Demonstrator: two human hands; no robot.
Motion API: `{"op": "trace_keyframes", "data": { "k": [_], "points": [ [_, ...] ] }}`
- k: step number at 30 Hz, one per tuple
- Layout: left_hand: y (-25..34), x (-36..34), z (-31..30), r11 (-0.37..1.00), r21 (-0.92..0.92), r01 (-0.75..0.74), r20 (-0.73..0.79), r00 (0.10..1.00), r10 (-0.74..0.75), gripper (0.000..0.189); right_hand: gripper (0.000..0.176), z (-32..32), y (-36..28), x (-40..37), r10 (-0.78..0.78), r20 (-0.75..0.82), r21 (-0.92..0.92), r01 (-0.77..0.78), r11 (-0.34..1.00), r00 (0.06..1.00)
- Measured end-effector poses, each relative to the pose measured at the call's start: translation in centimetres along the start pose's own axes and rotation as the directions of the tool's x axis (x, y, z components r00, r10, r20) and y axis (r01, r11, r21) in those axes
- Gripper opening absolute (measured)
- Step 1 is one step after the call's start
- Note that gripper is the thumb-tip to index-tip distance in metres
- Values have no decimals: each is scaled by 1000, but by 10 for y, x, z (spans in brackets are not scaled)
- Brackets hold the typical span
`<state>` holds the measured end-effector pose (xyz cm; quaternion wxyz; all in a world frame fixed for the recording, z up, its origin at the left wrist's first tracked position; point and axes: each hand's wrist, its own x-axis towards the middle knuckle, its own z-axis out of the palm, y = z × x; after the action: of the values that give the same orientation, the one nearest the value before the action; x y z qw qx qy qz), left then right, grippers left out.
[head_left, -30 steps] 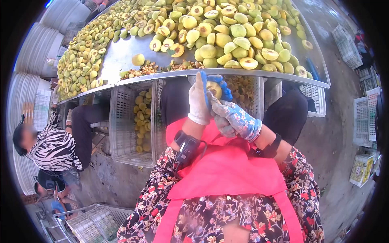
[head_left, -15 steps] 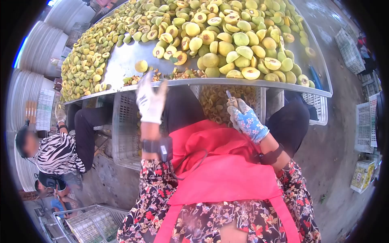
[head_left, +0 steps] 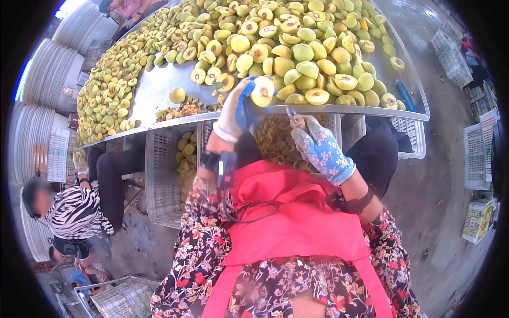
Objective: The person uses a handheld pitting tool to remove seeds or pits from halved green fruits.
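A halved yellow fruit [head_left: 262, 91] is in the grip of my left hand [head_left: 237, 110], in a white and blue glove, over the near edge of the metal table [head_left: 222, 115]. Its cut face with a brown centre shows. My right hand [head_left: 324, 149], in a blue flowered glove, is closed round the handle of a small metal-tipped tool [head_left: 293, 117], just to the right of the fruit. A large heap of halved fruit [head_left: 302, 52] covers much of the table beyond both hands. Brown scraps [head_left: 185, 108] lie near the edge.
Under the table edge are a crate of cut pieces [head_left: 281, 139] and a white crate [head_left: 161, 177] at the left. A co-worker in a striped top [head_left: 71, 211] sits at the left. A blue tool [head_left: 406, 95] lies on the table's right. Crates [head_left: 480, 153] stand far right.
My left hand has moved right and now holds a halved fruit up near the tool. My right hand has shifted slightly left and up, still holding the tool.
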<state>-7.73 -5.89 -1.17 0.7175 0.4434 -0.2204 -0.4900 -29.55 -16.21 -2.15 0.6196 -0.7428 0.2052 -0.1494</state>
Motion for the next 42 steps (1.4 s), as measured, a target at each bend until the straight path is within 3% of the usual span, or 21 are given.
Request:
{"op": "trace_keyframes", "data": {
  "k": [1,2,4,6,9,12,14,16,18,19,22,25,27,29,31,32,34,35,38,42],
  "points": [
    [-2,-11,6,999,-44,-15,81,997,18,44,28,6,3,5,-179,-38,-105,174,979,983],
    [-5,-19,11,996,-90,-26,163,986,41,48,29,12,2,6,-263,-58,-149,253,956,963],
    [-10,-32,23,977,-208,40,99,995,-19,50,31,21,0,7,-427,-88,-243,396,885,900],
    [-16,-39,28,962,-270,42,85,996,-20,52,32,27,3,5,-419,-47,-314,385,868,907],
    [-21,-40,22,969,-246,-19,192,979,68,51,29,32,-5,-3,-338,-50,-223,320,921,940],
    [-30,-43,36,959,-258,-115,14,992,122,41,27,38,-1,-9,-402,-93,-383,340,859,911],
    [-37,-44,27,967,122,-223,-17,974,226,40,25,41,1,-11,-392,-94,-388,329,861,915],
    [-40,-46,28,929,254,-270,-44,956,290,38,25,45,1,-13,-362,-99,-352,307,884,927],
    [-45,-50,37,948,142,-284,-98,949,299,34,26,51,-1,-15,-308,-107,-274,269,923,945],
    [-41,-56,45,808,447,-383,-47,892,449,29,25,53,-4,-17,-203,-102,-172,184,968,974],
    [-61,-52,41,853,264,-450,-145,856,496,30,24,54,-13,-18,-11,-15,101,13,995,1000],
    [-68,-54,44,801,368,-472,-187,806,561,33,25,56,-9,-18,-27,-17,59,28,998,999],
    [-71,-54,44,774,397,-494,-176,786,592,34,27,52,-9,-12,185,116,231,-207,951,976],
    [-76,-51,41,739,421,-525,-170,755,633,35,28,55,-1,-10,182,146,299,-219,929,972],
    [-72,-52,50,752,404,-520,-192,756,626,36,28,63,6,-10,-20,45,278,7,961,999],
    [-71,-54,52,758,397,-517,-203,756,622,36,27,57,7,-14,118,175,400,-180,899,978],
    [-73,-54,45,724,478,-497,-165,759,630,37,26,33,-41,-20,310,465,533,-542,650,829],
    [-73,-54,42,704,517,-488,-145,760,633,37,26,36,-44,-22,330,487,546,-577,607,809],
    [-62,-58,48,799,343,-494,-83,831,550,40,30,27,-36,-19,224,665,604,-689,400,713],
    [-66,-52,54,871,108,-479,-155,857,491,39,34,26,-29,-17,174,707,628,-722,290,685]
  ]
}}
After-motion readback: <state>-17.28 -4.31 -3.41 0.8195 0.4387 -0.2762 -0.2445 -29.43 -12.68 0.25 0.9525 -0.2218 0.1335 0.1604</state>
